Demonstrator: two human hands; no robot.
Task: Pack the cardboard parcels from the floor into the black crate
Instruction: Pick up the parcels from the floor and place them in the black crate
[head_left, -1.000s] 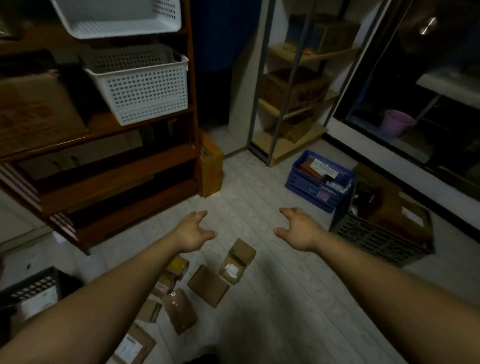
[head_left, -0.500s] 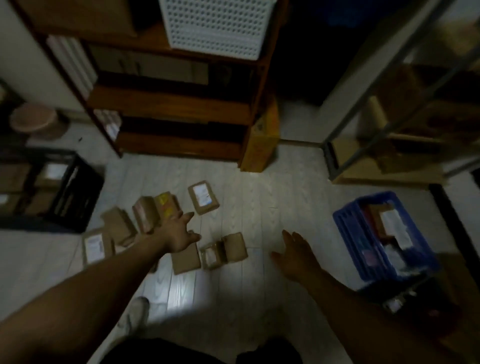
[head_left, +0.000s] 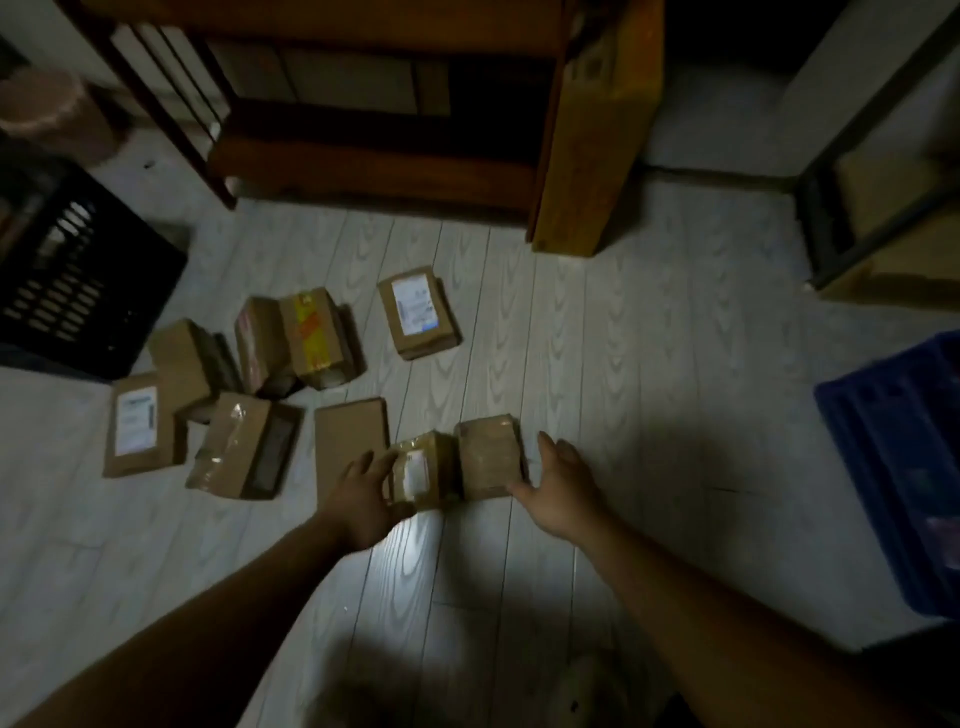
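Two small parcels (head_left: 488, 457) lie abutting on the floor (head_left: 623, 364), left hand (head_left: 363, 499) and right hand (head_left: 558, 488) flanking them, each grip open and empty; squeezed loosely, one may slip before the black crate (head_left: 67, 275).

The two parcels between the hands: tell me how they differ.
The labelled parcel shows a white label on top; the plain parcel shows a bare brown top. The left hand touches the labelled parcel; the right hand is at the plain parcel's right edge. Both are brown cardboard and lie side by side on the floor.
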